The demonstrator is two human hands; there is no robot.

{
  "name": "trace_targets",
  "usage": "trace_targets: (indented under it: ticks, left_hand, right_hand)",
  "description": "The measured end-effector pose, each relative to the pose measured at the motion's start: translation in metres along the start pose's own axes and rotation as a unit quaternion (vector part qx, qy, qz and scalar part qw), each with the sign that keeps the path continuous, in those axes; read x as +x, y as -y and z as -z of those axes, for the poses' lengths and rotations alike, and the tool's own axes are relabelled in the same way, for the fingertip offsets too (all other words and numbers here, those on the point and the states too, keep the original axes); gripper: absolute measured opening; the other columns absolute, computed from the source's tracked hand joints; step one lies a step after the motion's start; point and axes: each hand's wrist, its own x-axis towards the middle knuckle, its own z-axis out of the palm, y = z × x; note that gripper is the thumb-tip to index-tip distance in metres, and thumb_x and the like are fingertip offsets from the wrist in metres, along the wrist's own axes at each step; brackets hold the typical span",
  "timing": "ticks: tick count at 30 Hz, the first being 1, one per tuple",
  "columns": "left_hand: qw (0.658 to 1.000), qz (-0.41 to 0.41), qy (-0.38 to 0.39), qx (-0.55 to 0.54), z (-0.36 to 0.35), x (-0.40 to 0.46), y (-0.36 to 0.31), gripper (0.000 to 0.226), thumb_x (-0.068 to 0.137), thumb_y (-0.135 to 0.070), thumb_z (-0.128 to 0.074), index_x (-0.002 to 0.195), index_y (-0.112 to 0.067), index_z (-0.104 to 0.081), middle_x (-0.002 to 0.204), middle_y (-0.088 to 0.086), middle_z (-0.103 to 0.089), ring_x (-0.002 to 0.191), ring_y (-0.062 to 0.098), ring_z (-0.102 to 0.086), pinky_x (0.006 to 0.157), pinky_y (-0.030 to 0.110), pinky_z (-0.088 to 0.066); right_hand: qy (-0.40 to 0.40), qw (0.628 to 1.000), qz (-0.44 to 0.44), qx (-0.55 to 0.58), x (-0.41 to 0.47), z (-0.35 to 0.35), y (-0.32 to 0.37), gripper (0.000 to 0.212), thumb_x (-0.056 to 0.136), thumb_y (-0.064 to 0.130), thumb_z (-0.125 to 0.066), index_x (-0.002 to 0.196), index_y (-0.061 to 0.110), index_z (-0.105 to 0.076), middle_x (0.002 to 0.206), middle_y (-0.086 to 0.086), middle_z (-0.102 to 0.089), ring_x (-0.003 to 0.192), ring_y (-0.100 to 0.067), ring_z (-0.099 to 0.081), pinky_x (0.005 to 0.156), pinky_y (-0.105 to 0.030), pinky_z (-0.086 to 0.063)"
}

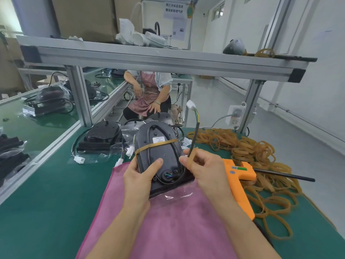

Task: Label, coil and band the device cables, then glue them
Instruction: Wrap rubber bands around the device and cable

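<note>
Hands: our left hand (139, 176) steadies the device (158, 157); our right hand (203, 169) pinches cable (194, 137) and rubber band (155, 145).
Device: on pink cloth (168, 221), table's near edge, cushioned.
Glue gun (240, 180): right, within reach.

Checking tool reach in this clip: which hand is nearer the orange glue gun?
Right. The right hand pinches the cable and rubber band just left of the glue gun; the left hand grips the device on its far side.
</note>
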Motion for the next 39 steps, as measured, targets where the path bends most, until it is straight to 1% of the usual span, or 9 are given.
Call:
trace_targets:
  ticks: [4, 10, 14, 18, 22, 25, 30, 36, 39]
  left_hand:
    - [0.999, 0.001, 0.036, 0.011, 0.004, 0.002, -0.004, 0.029, 0.073, -0.004, -0.077, 0.098, -0.017, -0.071, 0.092, 0.010, -0.076, 0.079, 0.031, -0.073, 0.066, 0.042, -0.060]
    - [0.997, 0.036, 0.071, -0.005, 0.008, 0.005, -0.006, 0.033, 0.069, -0.004, -0.075, 0.100, -0.011, -0.070, 0.094, 0.015, -0.075, 0.079, 0.032, -0.073, 0.064, 0.040, -0.061]
    - [0.993, 0.048, 0.103, 0.022, 0.012, 0.007, -0.013, 0.046, 0.060, -0.008, -0.077, 0.106, -0.006, -0.068, 0.094, 0.016, -0.075, 0.075, 0.029, -0.073, 0.058, 0.034, -0.058]
    - [0.985, 0.069, 0.151, 0.046, 0.015, 0.007, -0.016, 0.052, 0.064, -0.012, -0.080, 0.114, -0.008, -0.064, 0.097, 0.015, -0.074, 0.079, 0.027, -0.073, 0.060, 0.031, -0.058]
    - [0.958, -0.004, 0.217, 0.189, 0.015, 0.003, -0.015, 0.077, 0.056, -0.019, -0.087, 0.124, -0.024, -0.052, 0.110, -0.001, -0.071, 0.099, 0.014, -0.069, 0.077, 0.022, -0.056]
    - [0.952, -0.034, 0.220, 0.212, 0.013, -0.001, -0.009, 0.086, 0.050, -0.018, -0.089, 0.124, -0.023, -0.048, 0.116, 0.002, -0.067, 0.105, 0.015, -0.066, 0.088, 0.031, -0.055]
    - [0.916, -0.128, 0.156, 0.347, 0.007, -0.002, -0.008, 0.093, 0.039, -0.041, -0.085, 0.123, -0.029, -0.047, 0.122, -0.002, -0.054, 0.116, 0.012, -0.051, 0.097, 0.039, -0.048]
    - [0.904, -0.088, 0.139, 0.395, 0.009, 0.004, -0.007, 0.145, 0.026, -0.053, -0.081, 0.153, -0.019, -0.018, 0.148, -0.008, -0.024, 0.137, 0.008, -0.028, 0.115, 0.035, -0.031]
    - [0.909, -0.106, 0.165, 0.368, 0.011, 0.006, 0.000, 0.130, 0.031, -0.051, -0.081, 0.147, -0.029, -0.027, 0.141, -0.013, -0.031, 0.132, 0.001, -0.032, 0.111, 0.027, -0.034]
  right_hand:
    - [0.034, 0.999, 0.010, -0.029, 0.005, 0.000, -0.004, 0.016, 0.078, 0.017, -0.079, 0.085, 0.005, -0.072, 0.081, -0.017, -0.069, 0.079, -0.036, -0.065, 0.078, -0.048, -0.055]
    - [0.129, 0.991, -0.041, -0.019, 0.013, 0.005, -0.011, 0.023, 0.084, 0.021, -0.073, 0.096, 0.033, -0.058, 0.088, 0.023, -0.065, 0.082, 0.017, -0.061, 0.069, -0.002, -0.045]
    - [0.217, 0.965, -0.148, -0.003, 0.011, 0.007, -0.020, 0.050, 0.081, 0.046, -0.067, 0.108, 0.004, -0.064, 0.101, -0.004, -0.075, 0.099, -0.018, -0.070, 0.092, -0.036, -0.054]
    - [0.173, 0.961, -0.201, 0.075, 0.009, 0.003, -0.025, 0.046, 0.058, 0.052, -0.074, 0.078, 0.012, -0.068, 0.084, -0.005, -0.076, 0.076, -0.014, -0.071, 0.073, -0.024, -0.055]
    - [0.139, 0.958, -0.230, 0.105, 0.004, -0.001, -0.032, 0.032, 0.067, 0.046, -0.076, 0.053, 0.019, -0.067, 0.073, -0.006, -0.073, 0.066, -0.014, -0.067, 0.070, -0.028, -0.050]
    - [0.126, 0.948, -0.258, 0.136, 0.002, -0.001, -0.033, 0.027, 0.079, 0.037, -0.074, 0.073, 0.011, -0.073, 0.086, -0.015, -0.075, 0.078, -0.025, -0.072, 0.071, -0.033, -0.058]
    - [0.166, 0.920, -0.300, 0.188, -0.001, 0.002, -0.030, 0.069, 0.075, 0.033, -0.071, 0.121, -0.015, -0.054, 0.114, -0.028, -0.066, 0.111, -0.041, -0.062, 0.098, -0.047, -0.051]
    - [0.247, 0.906, -0.293, 0.179, -0.003, 0.009, -0.032, 0.056, 0.081, 0.025, -0.065, 0.128, -0.004, -0.055, 0.123, -0.020, -0.064, 0.118, -0.032, -0.060, 0.104, -0.041, -0.046]
    - [0.200, 0.906, -0.315, 0.201, -0.001, 0.007, -0.033, 0.062, 0.072, 0.019, -0.073, 0.122, -0.014, -0.055, 0.122, -0.030, -0.061, 0.115, -0.040, -0.060, 0.103, -0.046, -0.046]
